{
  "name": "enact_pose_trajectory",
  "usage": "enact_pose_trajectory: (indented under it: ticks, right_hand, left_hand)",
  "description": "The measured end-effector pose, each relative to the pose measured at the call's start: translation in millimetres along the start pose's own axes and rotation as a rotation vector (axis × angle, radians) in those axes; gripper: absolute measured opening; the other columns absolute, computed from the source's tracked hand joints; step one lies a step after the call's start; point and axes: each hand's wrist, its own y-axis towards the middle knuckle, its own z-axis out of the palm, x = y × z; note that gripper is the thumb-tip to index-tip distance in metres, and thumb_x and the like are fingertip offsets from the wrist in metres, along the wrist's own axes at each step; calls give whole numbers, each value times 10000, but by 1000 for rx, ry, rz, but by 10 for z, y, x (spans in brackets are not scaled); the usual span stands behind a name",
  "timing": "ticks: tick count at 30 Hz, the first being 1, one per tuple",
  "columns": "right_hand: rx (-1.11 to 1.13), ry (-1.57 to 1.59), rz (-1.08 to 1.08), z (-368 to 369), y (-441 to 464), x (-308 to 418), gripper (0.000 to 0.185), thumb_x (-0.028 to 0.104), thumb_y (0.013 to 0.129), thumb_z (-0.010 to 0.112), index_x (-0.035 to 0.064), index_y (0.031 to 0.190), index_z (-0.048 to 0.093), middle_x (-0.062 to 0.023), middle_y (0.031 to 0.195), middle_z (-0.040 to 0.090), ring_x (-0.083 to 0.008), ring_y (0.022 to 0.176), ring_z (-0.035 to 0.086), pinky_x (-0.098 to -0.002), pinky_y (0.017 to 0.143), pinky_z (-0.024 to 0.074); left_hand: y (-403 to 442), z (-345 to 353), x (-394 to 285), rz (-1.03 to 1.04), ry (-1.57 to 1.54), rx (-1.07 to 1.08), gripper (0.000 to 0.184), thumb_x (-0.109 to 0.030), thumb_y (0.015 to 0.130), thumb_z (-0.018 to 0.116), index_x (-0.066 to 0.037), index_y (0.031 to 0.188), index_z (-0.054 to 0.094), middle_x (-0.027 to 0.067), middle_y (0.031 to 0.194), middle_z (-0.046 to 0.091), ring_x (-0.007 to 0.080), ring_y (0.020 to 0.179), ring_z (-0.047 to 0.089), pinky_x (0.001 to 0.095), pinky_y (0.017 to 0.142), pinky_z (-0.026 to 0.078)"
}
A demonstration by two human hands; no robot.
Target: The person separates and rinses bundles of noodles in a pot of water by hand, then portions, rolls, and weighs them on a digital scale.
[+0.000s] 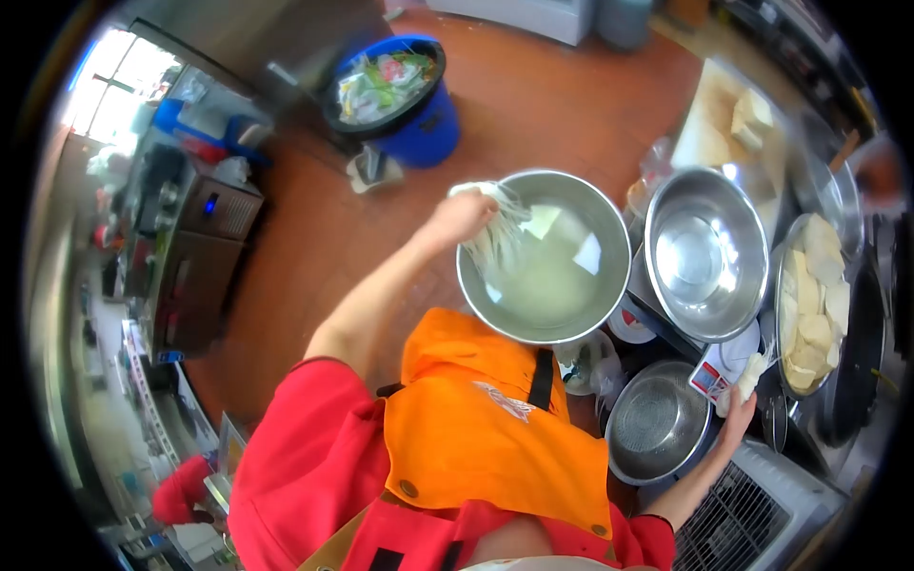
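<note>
My left hand is closed round a bundle of thin white noodle-like strands, which hangs loose over the near-left rim of a large metal bowl. Cloudy liquid fills that bowl, with bright white patches in it. At the lower right, my right hand grips a smaller pale white bundle, with fine strands sticking out at its top. A white digital scale with a red-edged display sits just beside this hand. Right of the scale, a metal tray holds several pale slabs.
A shiny metal bowl stands right of the liquid-filled one. Below it is a perforated metal basin. A blue bin of scraps stands on the red floor. A grey vented appliance is at lower right.
</note>
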Motion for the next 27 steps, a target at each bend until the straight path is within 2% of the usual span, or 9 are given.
enact_pose_trajectory:
  ticks: [6, 7, 9, 12, 14, 18, 21, 26, 27]
  right_hand:
    - [-134, 566, 178, 727, -1601, 473, 348, 148, 899, 619, 41, 1205, 489, -52, 1009, 599, -140, 869, 594, -298, 749, 498]
    - [-158, 609, 172, 911, -1842, 586, 322, 139, 897, 621, 47, 1180, 499, -51, 996, 601, -143, 860, 600, -300, 745, 503]
    - [-180, 671, 223, 1242, -2272, 814, 320, 114, 891, 621, 37, 1177, 499, -48, 978, 605, -139, 832, 604, -290, 726, 504]
    - [-248, 731, 256, 1668, -2779, 1226, 392, 67, 869, 626, 0, 1225, 477, -50, 1017, 598, -133, 868, 589, -285, 775, 485]
    - [-243, 816, 256, 1814, -2937, 1332, 419, 37, 860, 615, -12, 1248, 464, -64, 1038, 600, -140, 892, 590, -291, 784, 485]
    - [-210, 836, 218, 1913, -2968, 1480, 383, 32, 860, 610, -8, 1218, 479, -63, 1040, 600, -133, 888, 591, -285, 780, 488]
    - [-121, 848, 167, 2020, -2854, 1555, 405, 57, 852, 633, -7, 1216, 468, -86, 1033, 599, -173, 899, 606, -318, 808, 510]
    - [112, 870, 112, 2161, -2523, 1780, 430, 77, 845, 662, 1, 1222, 470, -89, 1033, 603, -190, 912, 618, -328, 822, 514]
    - [169, 865, 119, 2169, -2406, 1801, 447, 73, 843, 663, -2, 1235, 461, -97, 1052, 604, -195, 912, 623, -330, 824, 515]
  left_hand:
    - [656, 616, 215, 418, 429, 34, 135, -85, 782, 521, -20, 793, 639, 150, 950, 575, 310, 941, 544, 421, 815, 443]
    - [736, 641, 195, 450, 499, 167, 165, -75, 791, 496, -5, 833, 639, 147, 986, 565, 292, 957, 528, 392, 841, 421]
    - [965, 1084, 435, 351, 278, 92, 212, -98, 804, 500, -7, 924, 649, 143, 998, 564, 278, 977, 525, 380, 848, 408]
    - [1140, 1388, 736, 501, 477, 184, 274, -126, 816, 504, -11, 1015, 655, 134, 1015, 570, 258, 1009, 517, 391, 865, 390]
    - [1092, 1061, 558, 675, 573, 229, 243, -128, 798, 516, -36, 947, 685, 116, 1001, 582, 253, 1009, 529, 395, 854, 397]
    - [1175, 772, 503, 635, 537, 161, 173, -157, 769, 557, -84, 754, 713, 85, 954, 596, 251, 968, 560, 406, 803, 423]
    - [1174, 420, 530, 491, 404, 133, 138, -219, 768, 639, -117, 811, 722, 94, 936, 601, 256, 964, 563, 414, 804, 439]
    - [1014, -212, 528, 233, -136, 202, 155, -219, 844, 624, -109, 877, 728, 87, 972, 603, 258, 961, 575, 390, 837, 456]
    - [1000, -273, 513, 195, -226, 219, 162, -194, 886, 589, -68, 897, 691, 60, 904, 613, 207, 913, 587, 348, 815, 466]
